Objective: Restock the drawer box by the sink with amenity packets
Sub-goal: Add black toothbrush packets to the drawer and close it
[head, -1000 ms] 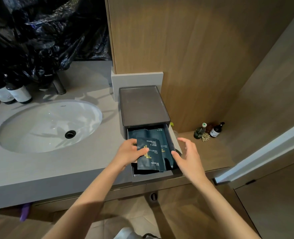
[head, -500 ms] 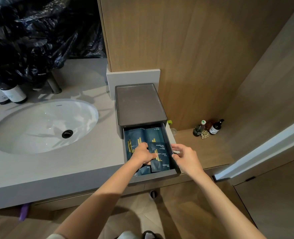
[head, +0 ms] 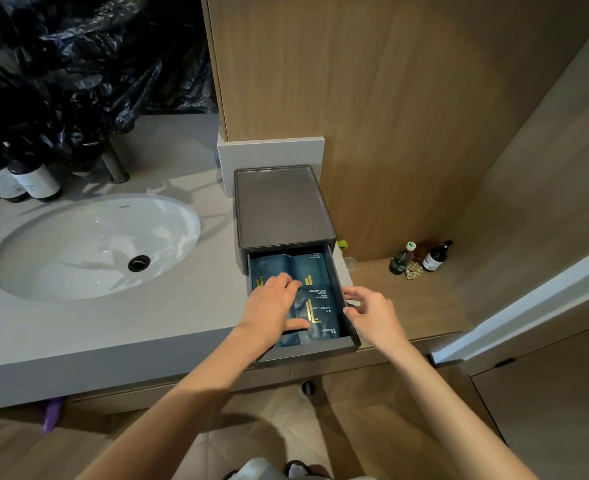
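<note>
Packets of dark-blue foil (head: 320, 311) lie lengthwise in the grey plastic drawer box's (head: 281, 202) open drawer (head: 312, 347), directly under the left hand's (head: 271, 306) flat, pressed-together fingers; the right hand's (head: 374, 315) loosely curled fingers touch its right wall.

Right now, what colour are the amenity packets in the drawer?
The amenity packets are dark blue with gold marks and white lettering; head view.

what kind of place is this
Most likely a hotel bathroom: an oval sink in a grey counter, labelled bottles behind it, and a drawer box of branded amenity packets, one marked shower cap.
</note>
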Motion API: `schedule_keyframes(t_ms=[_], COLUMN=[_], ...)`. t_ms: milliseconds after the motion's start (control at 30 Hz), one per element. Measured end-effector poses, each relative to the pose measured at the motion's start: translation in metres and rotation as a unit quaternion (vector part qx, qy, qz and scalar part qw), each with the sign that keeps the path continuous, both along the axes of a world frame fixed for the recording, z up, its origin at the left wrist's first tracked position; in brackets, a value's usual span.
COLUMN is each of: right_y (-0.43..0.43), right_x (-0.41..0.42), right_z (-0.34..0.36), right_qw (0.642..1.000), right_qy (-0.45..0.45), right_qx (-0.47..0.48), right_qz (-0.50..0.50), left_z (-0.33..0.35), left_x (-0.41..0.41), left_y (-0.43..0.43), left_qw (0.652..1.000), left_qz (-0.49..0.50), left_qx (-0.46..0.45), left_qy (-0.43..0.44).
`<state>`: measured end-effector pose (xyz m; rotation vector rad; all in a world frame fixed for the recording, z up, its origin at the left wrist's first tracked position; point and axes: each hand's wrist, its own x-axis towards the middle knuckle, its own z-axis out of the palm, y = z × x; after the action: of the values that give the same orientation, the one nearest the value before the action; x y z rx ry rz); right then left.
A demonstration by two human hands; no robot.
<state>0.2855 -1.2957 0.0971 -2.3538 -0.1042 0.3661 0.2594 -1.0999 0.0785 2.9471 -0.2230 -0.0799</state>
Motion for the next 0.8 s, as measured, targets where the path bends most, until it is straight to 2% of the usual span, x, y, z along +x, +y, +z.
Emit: schedule_keyframes(t_ms=[67,233,500,600,700,800], right_y=[0.0,-0.001,-0.001,-0.002,-0.003,-0.004], right_x=[0.0,0.001,-0.001,0.0,0.001,0.002], right_z=[0.001,0.002,0.003,0.002,0.0,-0.001], right_qw=[1.0,1.0,1.0,1.0,1.0,1.0], right_qy=[0.001,-0.003,-0.014,-0.01,-0.009,-0.013], right_qx=[-0.002,-0.005,0.011,0.009,0.011,0.01], right_qz=[0.006,0.013,0.021,0.022,0.026,0.027], left_z=[0.001,-0.008,-0.01,-0.005,-0.002,-0.003], left_x=[-0.004,-0.006,-0.003,-0.008,-0.016,-0.02], left_y=[0.009,0.011,0.001,0.004,0.007,0.009], left_qw=[0.998,0.98,0.975,0.982,0.977,0.967], left_qz=[-0.038,-0.092,-0.094,-0.072,-0.019,0.013], left_qx=[0.005,0.139,0.155,0.129,0.183,0.219], left_qy=[0.044,0.111,0.13,0.12,0.105,0.129])
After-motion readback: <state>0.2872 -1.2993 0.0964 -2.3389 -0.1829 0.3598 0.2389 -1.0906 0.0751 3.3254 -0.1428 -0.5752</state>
